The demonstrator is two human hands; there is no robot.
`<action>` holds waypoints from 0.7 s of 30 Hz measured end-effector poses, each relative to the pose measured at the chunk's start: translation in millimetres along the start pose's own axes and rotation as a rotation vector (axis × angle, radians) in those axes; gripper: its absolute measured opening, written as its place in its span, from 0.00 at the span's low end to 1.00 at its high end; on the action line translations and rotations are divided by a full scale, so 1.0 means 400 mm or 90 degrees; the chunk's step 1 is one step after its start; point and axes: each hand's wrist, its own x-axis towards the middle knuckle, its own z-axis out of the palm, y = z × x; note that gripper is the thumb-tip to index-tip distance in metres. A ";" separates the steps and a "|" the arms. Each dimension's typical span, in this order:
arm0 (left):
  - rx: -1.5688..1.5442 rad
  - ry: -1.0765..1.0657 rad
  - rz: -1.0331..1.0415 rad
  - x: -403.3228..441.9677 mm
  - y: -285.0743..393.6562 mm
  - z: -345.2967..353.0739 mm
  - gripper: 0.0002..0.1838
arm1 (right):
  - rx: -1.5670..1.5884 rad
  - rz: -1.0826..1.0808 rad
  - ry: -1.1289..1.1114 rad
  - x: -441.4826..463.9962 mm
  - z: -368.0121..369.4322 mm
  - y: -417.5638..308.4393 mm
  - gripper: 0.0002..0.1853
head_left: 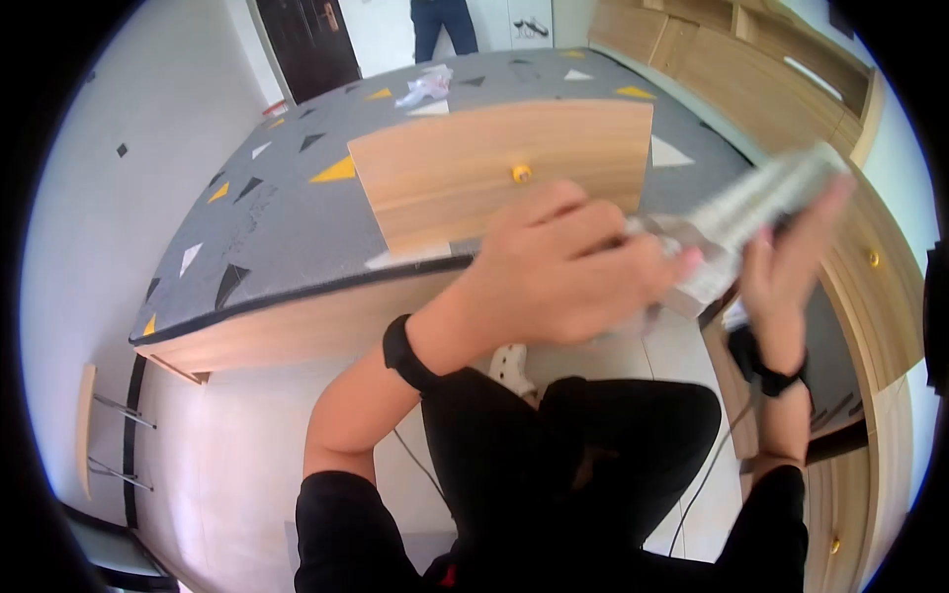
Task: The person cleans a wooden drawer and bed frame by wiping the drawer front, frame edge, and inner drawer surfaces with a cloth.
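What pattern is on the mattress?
The mattress is grey with scattered yellow, white and dark triangles, as the head view shows.

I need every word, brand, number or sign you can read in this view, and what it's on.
No text is readable.
Pale object between the left hand and right hand: motion-blurred; any print is illegible.
Pale panel at the back: dark graphic, no readable letters.
Red mark on the black clothing: too small to read.

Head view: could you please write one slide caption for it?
Left hand and right hand handle a blurred whitish object near a patterned bed and a wooden panel.
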 end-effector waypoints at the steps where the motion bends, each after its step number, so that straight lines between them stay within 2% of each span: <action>1: 0.103 -0.016 -0.019 -0.008 -0.035 -0.004 0.19 | 0.054 0.011 0.015 0.030 0.092 -0.022 0.43; 2: 0.207 -0.030 -0.040 -0.022 -0.073 -0.001 0.18 | 0.109 0.021 0.029 0.060 0.178 -0.045 0.42; 4: 0.289 -0.035 -0.139 -0.072 -0.170 0.022 0.17 | 0.047 0.052 -0.043 0.113 0.309 -0.102 0.40; 5: 0.296 -0.041 -0.132 -0.109 -0.200 0.035 0.17 | 0.043 0.032 -0.082 0.098 0.390 -0.118 0.39; 7: 0.336 -0.176 -0.262 -0.186 -0.255 0.070 0.20 | 0.047 0.013 -0.118 0.076 0.479 -0.135 0.37; 8: 0.342 -0.180 -0.257 -0.223 -0.265 0.085 0.20 | 0.106 0.042 -0.191 0.059 0.486 -0.146 0.35; 9: 0.251 -0.212 -0.320 -0.246 -0.274 0.103 0.23 | 0.165 0.072 -0.267 0.046 0.504 -0.149 0.33; 10: 0.150 -0.241 -0.388 -0.264 -0.269 0.119 0.26 | 0.163 0.077 -0.271 0.034 0.508 -0.148 0.33; 15: 0.233 -0.228 -0.382 -0.272 -0.211 0.232 0.33 | 0.154 -0.001 -0.082 -0.036 0.527 -0.117 0.30; 21: 0.204 -0.197 -0.369 -0.291 -0.168 0.301 0.35 | 0.137 0.004 -0.129 -0.090 0.513 -0.102 0.31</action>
